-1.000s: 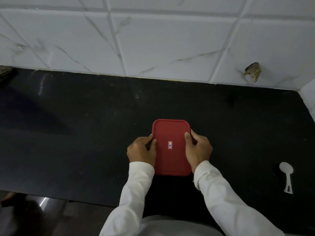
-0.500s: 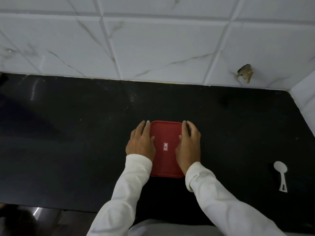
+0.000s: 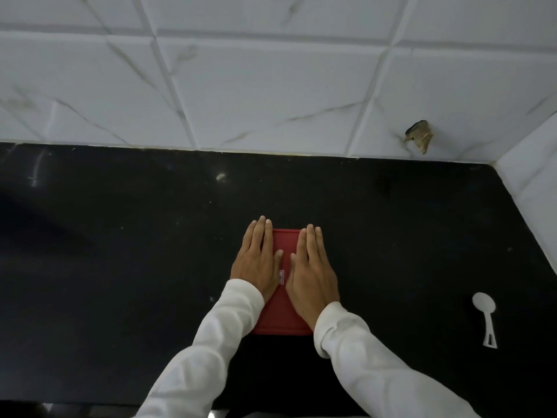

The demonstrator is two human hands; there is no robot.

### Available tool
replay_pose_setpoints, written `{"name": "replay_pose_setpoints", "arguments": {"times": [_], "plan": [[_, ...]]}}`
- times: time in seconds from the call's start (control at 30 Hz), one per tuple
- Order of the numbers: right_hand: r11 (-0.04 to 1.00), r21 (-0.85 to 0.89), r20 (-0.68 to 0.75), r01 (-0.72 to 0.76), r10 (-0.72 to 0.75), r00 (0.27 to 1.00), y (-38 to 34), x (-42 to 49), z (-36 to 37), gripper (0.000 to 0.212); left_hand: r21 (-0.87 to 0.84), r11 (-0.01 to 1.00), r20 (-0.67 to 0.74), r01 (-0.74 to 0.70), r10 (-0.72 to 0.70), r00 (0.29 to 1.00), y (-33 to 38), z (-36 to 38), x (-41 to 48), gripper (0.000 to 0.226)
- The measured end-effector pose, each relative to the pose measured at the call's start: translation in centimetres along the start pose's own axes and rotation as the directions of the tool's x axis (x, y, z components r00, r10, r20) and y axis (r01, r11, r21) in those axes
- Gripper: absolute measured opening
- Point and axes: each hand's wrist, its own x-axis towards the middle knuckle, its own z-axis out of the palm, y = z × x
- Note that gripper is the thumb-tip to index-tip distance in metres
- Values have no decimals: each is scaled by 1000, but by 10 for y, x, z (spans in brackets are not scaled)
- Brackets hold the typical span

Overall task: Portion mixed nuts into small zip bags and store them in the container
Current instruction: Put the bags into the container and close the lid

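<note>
A rectangular container with a red lid (image 3: 284, 315) rests on the black countertop (image 3: 120, 267), near its front middle. My left hand (image 3: 257, 260) lies flat on the lid's left half, fingers straight and together. My right hand (image 3: 312, 267) lies flat on the right half in the same way. Both palms press down on the lid and hide most of it. Between the hands a small white label shows. The container's body and anything inside it are hidden. No nuts or zip bags are in view.
A white plastic spoon (image 3: 486, 318) lies on the countertop at the right. White marble-look tiles (image 3: 271, 86) form the back wall, with a side wall at the right and a chipped hole (image 3: 419, 135) in one tile. The counter's front edge runs just below my sleeves.
My hands have moved from gripping the lid's two sides to lying flat on top of it, fingers stretched forward. The container has stayed in place.
</note>
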Motion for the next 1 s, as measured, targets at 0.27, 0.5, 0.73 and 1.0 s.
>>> {"name": "replay_pose_setpoints", "arguments": {"times": [0.27, 0.5, 0.73, 1.0], "plan": [[999, -43, 25, -25, 26, 999, 1, -2, 0, 60, -72, 996, -7, 47, -48, 999, 1, -5, -5, 80], [999, -35, 79, -1, 4, 997, -1, -30, 3, 73, -159, 985, -10, 73, -75, 997, 16, -1, -52, 75], [1000, 24, 68, -6, 4, 998, -1, -28, 6, 68, -102, 991, 12, 86, -85, 996, 18, 4, -50, 78], [988, -140, 138, 58, -38, 990, 1, -9, -7, 64, 115, 992, 186, 44, -65, 980, 14, -13, -23, 64]]}}
